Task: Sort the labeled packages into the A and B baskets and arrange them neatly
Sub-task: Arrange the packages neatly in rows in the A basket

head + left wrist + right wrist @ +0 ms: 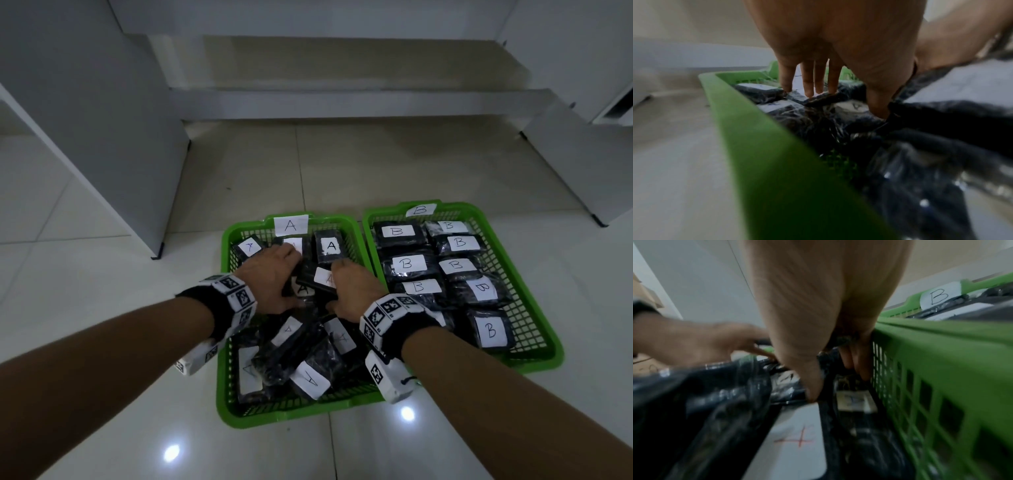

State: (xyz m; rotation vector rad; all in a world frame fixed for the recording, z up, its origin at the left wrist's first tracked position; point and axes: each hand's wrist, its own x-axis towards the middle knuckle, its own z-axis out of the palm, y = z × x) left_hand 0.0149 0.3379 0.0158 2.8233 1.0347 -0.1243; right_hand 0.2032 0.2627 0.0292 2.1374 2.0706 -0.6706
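Note:
Basket A (224,260), green with a paper "A" tag (290,225), holds several black wrapped packages with white A labels. Those at its near end (310,378) lie jumbled and overlapping. Both my hands are inside it, around one tilted A package (308,274). My right hand (349,284) pinches that package's right edge (829,356) between thumb (809,382) and curled fingers (859,366). My left hand (279,277) lies over the packages with straight fingers (810,87) touching a package edge. Basket B (459,206) on the right holds B packages (407,263) in two tidy columns.
The two baskets stand side by side on a glossy tiled floor (102,445). A white cabinet panel (102,137) stands at the left, another (582,164) at the right, and a low step (342,102) runs behind. Bare floor lies beyond the baskets.

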